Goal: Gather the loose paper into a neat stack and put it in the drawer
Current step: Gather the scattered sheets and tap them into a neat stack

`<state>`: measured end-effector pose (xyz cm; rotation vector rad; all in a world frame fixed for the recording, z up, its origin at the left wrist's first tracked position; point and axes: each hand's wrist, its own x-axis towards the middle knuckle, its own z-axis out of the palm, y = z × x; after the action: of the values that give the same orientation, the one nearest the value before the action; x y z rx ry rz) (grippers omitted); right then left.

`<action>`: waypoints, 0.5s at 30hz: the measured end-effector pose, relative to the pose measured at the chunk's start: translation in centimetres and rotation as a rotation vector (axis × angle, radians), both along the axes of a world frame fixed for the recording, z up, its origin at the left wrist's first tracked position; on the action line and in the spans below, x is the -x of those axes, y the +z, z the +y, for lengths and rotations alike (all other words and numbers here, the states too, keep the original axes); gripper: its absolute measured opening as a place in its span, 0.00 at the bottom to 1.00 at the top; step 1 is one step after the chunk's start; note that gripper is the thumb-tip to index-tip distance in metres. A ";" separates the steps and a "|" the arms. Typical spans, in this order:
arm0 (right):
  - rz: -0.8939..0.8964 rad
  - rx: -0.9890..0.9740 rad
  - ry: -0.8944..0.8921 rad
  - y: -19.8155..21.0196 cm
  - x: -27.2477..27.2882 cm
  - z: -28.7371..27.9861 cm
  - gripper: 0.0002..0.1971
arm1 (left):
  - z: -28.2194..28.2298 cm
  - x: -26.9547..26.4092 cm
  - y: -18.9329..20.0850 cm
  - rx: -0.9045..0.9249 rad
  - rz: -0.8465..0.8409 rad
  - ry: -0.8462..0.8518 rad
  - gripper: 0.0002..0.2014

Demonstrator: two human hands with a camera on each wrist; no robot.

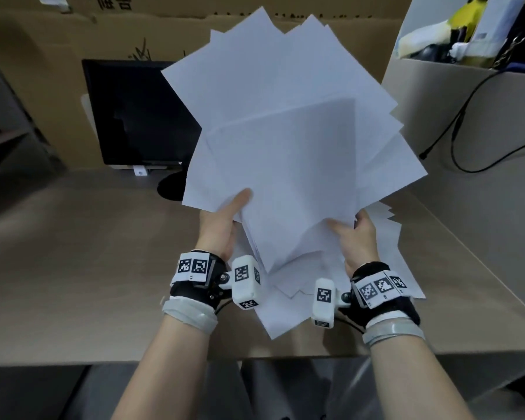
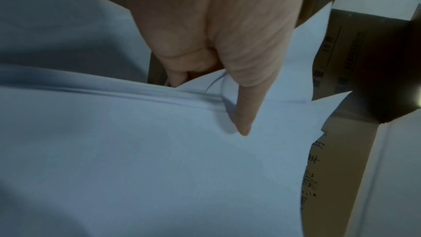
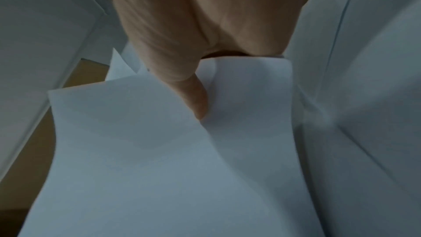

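Note:
A thick, fanned bundle of white paper (image 1: 285,122) is lifted upright above the wooden desk (image 1: 82,262), its corners splayed at different angles. My left hand (image 1: 225,219) grips its lower left edge, thumb lying on the front sheet (image 2: 159,150). My right hand (image 1: 355,234) grips the lower right edge, thumb pressed into the front sheet (image 3: 159,150), which buckles there. More loose sheets (image 1: 388,262) lie on the desk under and right of my hands. No drawer shows in any view.
A dark monitor (image 1: 140,113) stands behind the paper on the left, against a cardboard wall (image 1: 58,56). At the right stands a grey partition (image 1: 467,147) with a black cable (image 1: 461,125) hanging down it and clutter on top.

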<state>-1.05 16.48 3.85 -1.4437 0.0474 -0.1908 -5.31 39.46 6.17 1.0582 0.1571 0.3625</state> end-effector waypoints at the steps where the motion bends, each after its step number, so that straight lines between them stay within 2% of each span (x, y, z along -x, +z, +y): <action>1: -0.001 -0.003 -0.003 0.0 -0.1 0.2 0.13 | -0.1 0.1 0.0 0.002 0.000 0.002 0.24; 3: -0.013 0.020 -0.012 0.0 -0.2 0.6 0.09 | -0.2 0.1 0.2 0.006 -0.013 0.022 0.24; 7: -0.020 0.050 -0.046 0.2 -0.6 0.3 0.18 | 0.1 -0.1 0.6 -0.003 -0.044 0.080 0.20; 15: -0.029 0.071 -0.082 1.3 -0.6 0.3 0.18 | -0.4 -0.3 1.7 -0.059 -0.131 0.104 0.15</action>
<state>-0.43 16.81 5.18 -1.5103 0.0765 -0.2828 -4.97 39.09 7.88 1.0835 0.0854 0.5319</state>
